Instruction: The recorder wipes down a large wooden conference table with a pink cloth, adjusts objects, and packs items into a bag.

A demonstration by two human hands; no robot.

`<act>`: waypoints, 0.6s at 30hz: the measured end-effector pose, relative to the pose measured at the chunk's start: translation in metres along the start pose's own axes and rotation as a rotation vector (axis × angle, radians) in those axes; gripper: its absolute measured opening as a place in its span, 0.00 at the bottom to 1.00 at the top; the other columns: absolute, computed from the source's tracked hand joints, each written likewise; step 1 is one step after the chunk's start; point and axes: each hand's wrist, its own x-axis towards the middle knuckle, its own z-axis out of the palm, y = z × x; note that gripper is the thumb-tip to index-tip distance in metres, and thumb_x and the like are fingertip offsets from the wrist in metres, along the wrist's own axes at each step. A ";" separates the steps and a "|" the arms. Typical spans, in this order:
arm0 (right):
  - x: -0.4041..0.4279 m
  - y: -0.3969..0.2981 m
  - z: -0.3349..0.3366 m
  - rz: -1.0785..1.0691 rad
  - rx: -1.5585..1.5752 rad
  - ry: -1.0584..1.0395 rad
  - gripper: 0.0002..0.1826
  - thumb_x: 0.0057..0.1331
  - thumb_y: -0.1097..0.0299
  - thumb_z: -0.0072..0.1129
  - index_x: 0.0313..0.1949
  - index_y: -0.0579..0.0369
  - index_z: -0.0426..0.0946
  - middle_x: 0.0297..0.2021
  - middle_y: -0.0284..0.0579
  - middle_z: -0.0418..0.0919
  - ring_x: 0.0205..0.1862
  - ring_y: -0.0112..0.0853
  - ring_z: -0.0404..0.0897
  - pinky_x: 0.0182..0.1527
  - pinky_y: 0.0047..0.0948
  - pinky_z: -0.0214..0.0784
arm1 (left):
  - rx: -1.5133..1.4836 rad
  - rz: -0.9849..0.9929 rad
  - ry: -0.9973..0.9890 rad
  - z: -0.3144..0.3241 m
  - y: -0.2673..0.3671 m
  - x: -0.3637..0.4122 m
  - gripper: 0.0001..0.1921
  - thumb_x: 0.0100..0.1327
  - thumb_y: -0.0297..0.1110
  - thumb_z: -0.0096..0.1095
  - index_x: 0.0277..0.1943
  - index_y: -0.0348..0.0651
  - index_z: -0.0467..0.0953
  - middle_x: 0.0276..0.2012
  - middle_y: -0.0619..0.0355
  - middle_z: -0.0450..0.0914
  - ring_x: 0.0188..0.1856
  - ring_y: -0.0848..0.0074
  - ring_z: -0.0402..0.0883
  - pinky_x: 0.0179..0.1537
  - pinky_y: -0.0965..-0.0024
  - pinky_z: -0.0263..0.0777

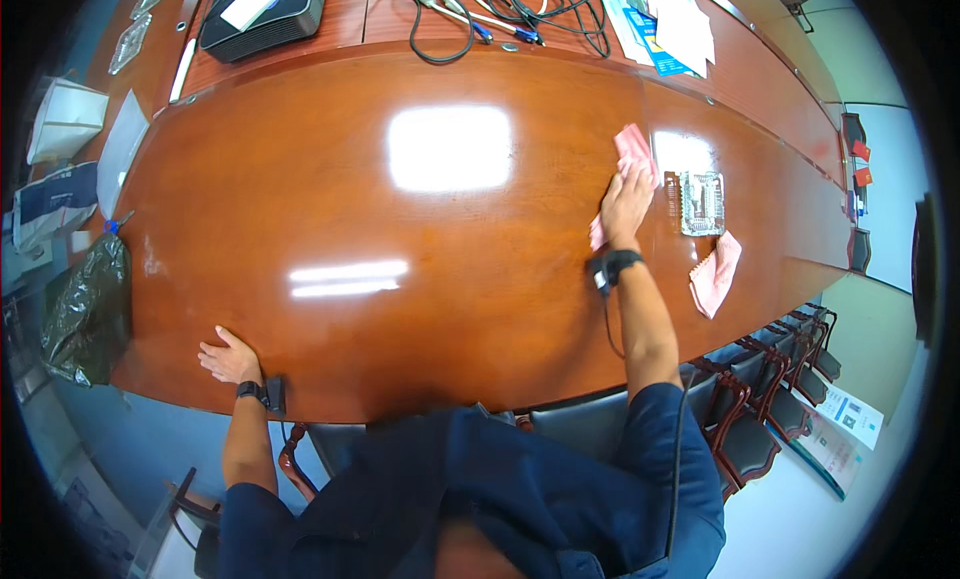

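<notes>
My right hand (628, 204) lies over a pink cloth (634, 147) on the polished wooden table (450, 241), pressing it down; cloth shows beyond the fingers and beside the wrist. My left hand (231, 357) rests on the table near its front left edge, fingers spread, with nothing in it. To the right of my right hand stands a clear glass ashtray (703, 204). A second pink cloth (716, 275) lies folded just in front of the ashtray. Both wrists wear black straps with small devices, and a cable runs from the right one.
A dark plastic bag (86, 312), tied at the top, sits at the left edge. Along the back are a black device (262, 23), tangled cables (517, 8) and papers (679, 27). Chairs (742, 436) with dark seats line the near right side.
</notes>
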 end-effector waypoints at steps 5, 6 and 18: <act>0.086 0.020 0.048 -0.035 -0.014 0.006 0.31 0.74 0.54 0.49 0.69 0.61 0.63 0.69 0.68 0.62 0.72 0.58 0.59 0.73 0.55 0.48 | 0.018 0.002 0.008 0.006 -0.009 0.006 0.42 0.73 0.67 0.39 0.73 0.36 0.60 0.73 0.38 0.59 0.75 0.50 0.56 0.72 0.47 0.54; 0.104 0.020 0.054 -0.051 -0.006 0.006 0.31 0.74 0.54 0.49 0.69 0.61 0.63 0.69 0.68 0.62 0.72 0.58 0.59 0.73 0.54 0.47 | 0.026 0.017 0.015 0.007 -0.014 0.011 0.41 0.73 0.66 0.39 0.72 0.36 0.61 0.73 0.38 0.60 0.75 0.49 0.57 0.72 0.47 0.54; 0.199 -0.079 0.084 -0.289 0.079 -0.015 0.27 0.73 0.48 0.48 0.56 0.60 0.74 0.59 0.62 0.74 0.63 0.55 0.69 0.66 0.51 0.57 | -0.007 0.098 0.043 0.019 -0.025 0.017 0.42 0.74 0.66 0.37 0.72 0.32 0.60 0.72 0.34 0.60 0.74 0.46 0.57 0.73 0.52 0.53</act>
